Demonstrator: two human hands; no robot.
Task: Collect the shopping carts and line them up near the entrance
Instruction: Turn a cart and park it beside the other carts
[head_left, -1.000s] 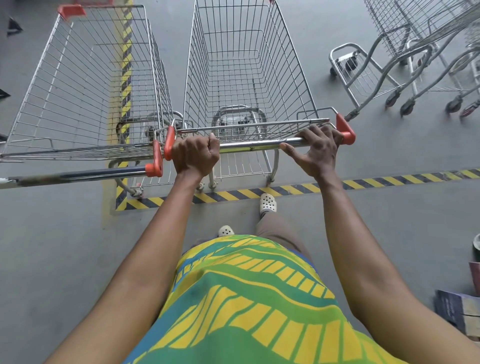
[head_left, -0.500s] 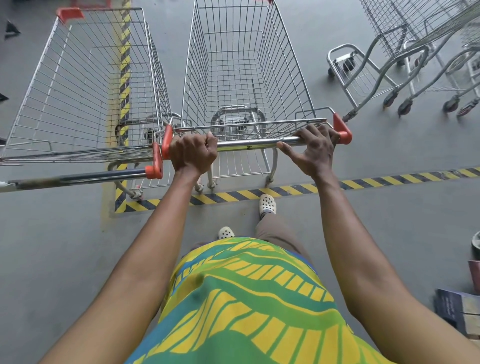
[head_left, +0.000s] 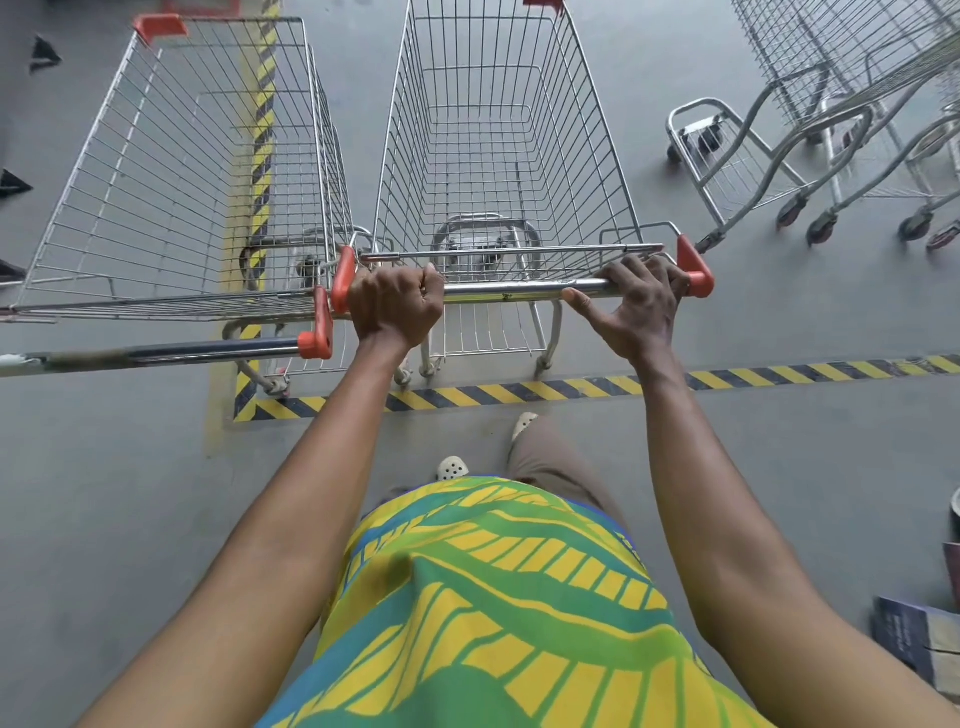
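An empty wire shopping cart (head_left: 498, 156) stands straight ahead of me, its chrome handle bar (head_left: 519, 289) capped in orange at both ends. My left hand (head_left: 397, 306) grips the bar's left end in a fist. My right hand (head_left: 641, 306) holds the right end, fingers curled over the bar and thumb stretched out along it. A second empty cart (head_left: 192, 171) stands close beside it on the left, its dark handle (head_left: 171, 351) nearer to me.
A yellow-and-black striped floor line (head_left: 571, 389) runs across under the cart's rear wheels, with another stripe (head_left: 262, 130) running away at the left. Several nested carts (head_left: 841, 130) stand at the upper right. Boxes (head_left: 914, 639) lie at the right edge. Grey floor surrounds me.
The cart has rolled slightly forward with both hands still on the bar. The neighbouring carts have not moved.
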